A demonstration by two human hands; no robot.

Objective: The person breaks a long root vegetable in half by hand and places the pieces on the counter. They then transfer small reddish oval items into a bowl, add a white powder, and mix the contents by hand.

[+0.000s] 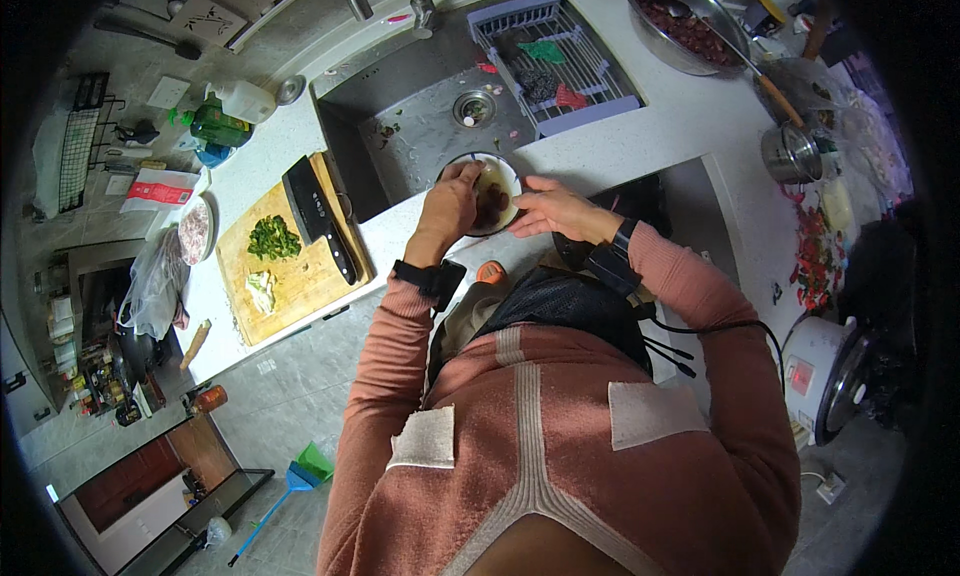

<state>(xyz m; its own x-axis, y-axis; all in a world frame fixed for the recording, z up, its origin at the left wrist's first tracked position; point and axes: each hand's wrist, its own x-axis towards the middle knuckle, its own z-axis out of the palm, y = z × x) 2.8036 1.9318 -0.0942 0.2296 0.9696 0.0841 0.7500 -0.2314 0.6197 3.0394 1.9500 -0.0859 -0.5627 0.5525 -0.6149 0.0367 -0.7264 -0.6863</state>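
A white bowl [513, 183] with a dark rim sits at the counter's front edge, just before the sink. It holds some liquid and dark brown pieces [492, 202]. My left hand [452, 202] reaches over the bowl's left side, its fingers closed together and dipping inside. What those fingers pinch is hidden. At the bowl's right side is my right hand [558, 210], thumb and fingers stretched apart, the fingertips at or close to the rim.
Left of the bowl, a wooden cutting board [285, 301] bears a black-handled cleaver [318, 216], chopped greens [273, 238] and pale chopped pieces [262, 290]. Behind is the steel sink [415, 116] with a drying rack [600, 121]. A large metal bowl [650, 51] stands far right.
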